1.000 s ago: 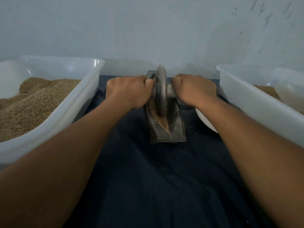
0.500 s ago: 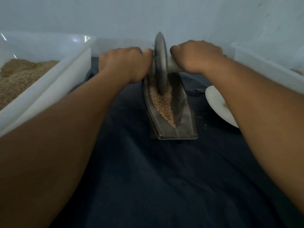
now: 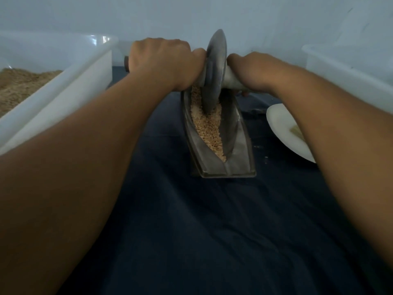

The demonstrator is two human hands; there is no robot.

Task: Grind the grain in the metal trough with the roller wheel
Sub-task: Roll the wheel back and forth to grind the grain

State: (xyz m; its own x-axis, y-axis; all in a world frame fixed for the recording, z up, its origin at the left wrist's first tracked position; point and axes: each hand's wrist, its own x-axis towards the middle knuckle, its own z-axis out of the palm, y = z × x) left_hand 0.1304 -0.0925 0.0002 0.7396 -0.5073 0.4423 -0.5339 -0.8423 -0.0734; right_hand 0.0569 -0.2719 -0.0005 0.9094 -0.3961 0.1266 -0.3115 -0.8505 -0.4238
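Dark blue cloth (image 3: 191,241) covers the surface in front of you, against a pale wall, and the metal trough (image 3: 214,145) sits on it near the middle. Your left hand (image 3: 163,60) and right hand (image 3: 253,71) are each wrapped around the axle handle on either side of the roller wheel (image 3: 212,71), which stands upright with its rim down in the grain (image 3: 209,126) toward the far end of the trough. You're mid-grind, by the look of it: the grain along the groove still reads as coarse whole kernels, so most of the crushing seems left to do. A white tub (image 3: 63,81) holding more grain lies to your left, a white plate (image 3: 282,128) just right of the trough.
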